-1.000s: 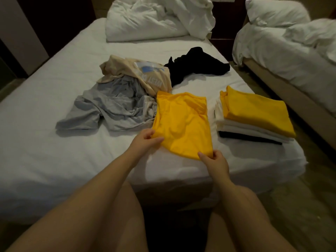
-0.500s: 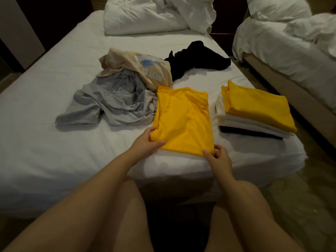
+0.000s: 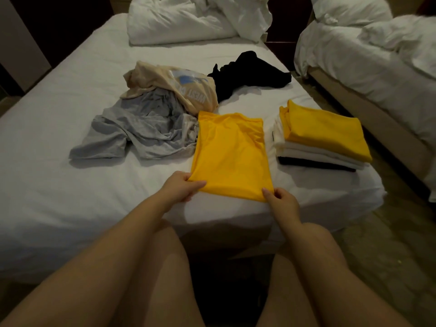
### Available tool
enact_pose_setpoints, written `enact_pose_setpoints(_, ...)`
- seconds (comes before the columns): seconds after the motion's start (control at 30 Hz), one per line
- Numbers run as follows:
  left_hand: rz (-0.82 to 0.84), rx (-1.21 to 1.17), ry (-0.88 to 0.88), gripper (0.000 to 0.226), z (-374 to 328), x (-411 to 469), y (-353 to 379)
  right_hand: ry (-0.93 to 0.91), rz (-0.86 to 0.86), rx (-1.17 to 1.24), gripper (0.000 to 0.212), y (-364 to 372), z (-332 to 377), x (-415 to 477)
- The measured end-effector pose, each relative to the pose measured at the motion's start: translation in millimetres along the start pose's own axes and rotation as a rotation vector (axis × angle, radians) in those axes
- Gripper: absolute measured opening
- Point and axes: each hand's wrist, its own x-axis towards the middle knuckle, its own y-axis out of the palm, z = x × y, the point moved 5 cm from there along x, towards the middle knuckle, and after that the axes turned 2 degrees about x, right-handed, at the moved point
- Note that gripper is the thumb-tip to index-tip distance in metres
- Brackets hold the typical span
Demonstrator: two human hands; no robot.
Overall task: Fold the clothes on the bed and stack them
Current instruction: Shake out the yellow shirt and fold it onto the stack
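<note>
Item: half-folded yellow shirt [image 3: 230,156]. Lies flat as a long panel at the near edge of the white bed [image 3: 70,90], between the loose clothes and the folded stack [image 3: 318,147].
Left hand [image 3: 181,188]: pinches the near left corner, thumb on top, fingers curled beneath.
Right hand [image 3: 282,201]: pinches the near right corner.
Stack, right of the yellow shirt and apart from it: yellow piece on top, white pieces under it, black at the bottom.
Unfolded: grey garment [image 3: 141,128] touching the yellow shirt's left edge; beige printed shirt [image 3: 174,88] partly over the grey; black garment [image 3: 247,75] farther back.
Crumpled white duvet [image 3: 188,22] at the far end.
</note>
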Motion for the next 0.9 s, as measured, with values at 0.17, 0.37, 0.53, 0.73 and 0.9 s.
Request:
enact_pose_setpoints(0.17, -0.034, -0.18, -0.186, 0.013, 11.6, -21.6, 2.5, 0.001, -0.047, -0.103, 0.046, -6.5, 2.8, -14.1)
enact_pose_setpoints(0.37, -0.066, -0.613, -0.288, 0.005, 17.8, -63.6, 9.1, 0.094, 0.034, 0.089, 0.04, -3.2, -2.9, -42.0)
enact_pose_setpoints(0.53, -0.15, -0.6, -0.218, 0.009, 32.0, -97.5, 21.6, 0.079, -0.074, 0.237, 0.034, -7.9, -1.9, -62.5)
enact_pose_setpoints(0.73, -0.188, -0.556, -0.21, 0.018, 30.4, -116.4, 26.2, 0.152, -0.101, 0.399, 0.034, -4.6, -11.1, -95.3)
enact_pose_setpoints(0.9, -0.323, -0.317, 0.021, 0.03, 12.5, -130.0, 16.3, 0.12, -0.113, 0.567, 0.029, -12.0, 0.4, -106.1)
